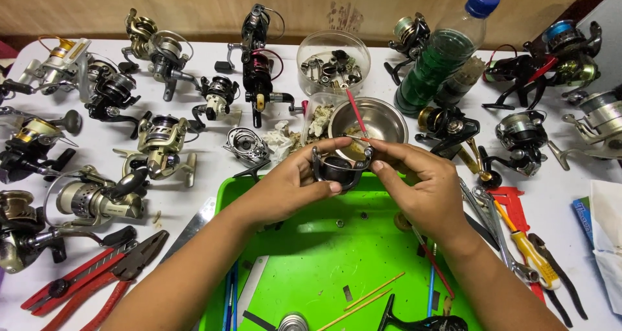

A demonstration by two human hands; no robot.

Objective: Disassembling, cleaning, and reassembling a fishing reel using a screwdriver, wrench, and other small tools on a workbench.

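My left hand (288, 187) and my right hand (422, 189) together hold a dark fishing reel rotor (339, 169) with a wire bail, above the far edge of a green tray (324, 253). My left thumb and fingers wrap its left side. The fingertips of my right hand pinch its right rim. A red-handled brush (356, 114) leans in a steel bowl (379, 120) just behind the part.
Several fishing reels (159, 146) cover the white table on both sides. Red pliers (97, 276) lie at front left, screwdrivers and a yellow-handled tool (531, 253) at right. A green bottle (447, 52) and a clear tub of parts (334, 62) stand at the back.
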